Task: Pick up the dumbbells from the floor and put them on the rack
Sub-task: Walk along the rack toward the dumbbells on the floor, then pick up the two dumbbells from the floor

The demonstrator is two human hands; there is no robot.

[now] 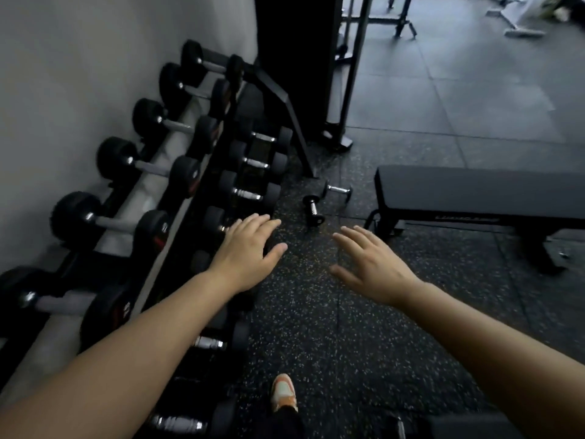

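Observation:
Two small black dumbbells with chrome handles lie on the speckled floor ahead: one pointing toward me, the other lying crosswise just behind it. The dumbbell rack runs along the wall on the left, its two tiers holding several larger dumbbells. My left hand hovers palm down over the rack's lower tier, fingers spread, holding nothing. My right hand reaches forward over the floor, open and empty, short of the loose dumbbells.
A black flat bench stands on the right, close to the loose dumbbells. A black machine frame rises behind the rack's far end. My orange and white shoe is on the floor below.

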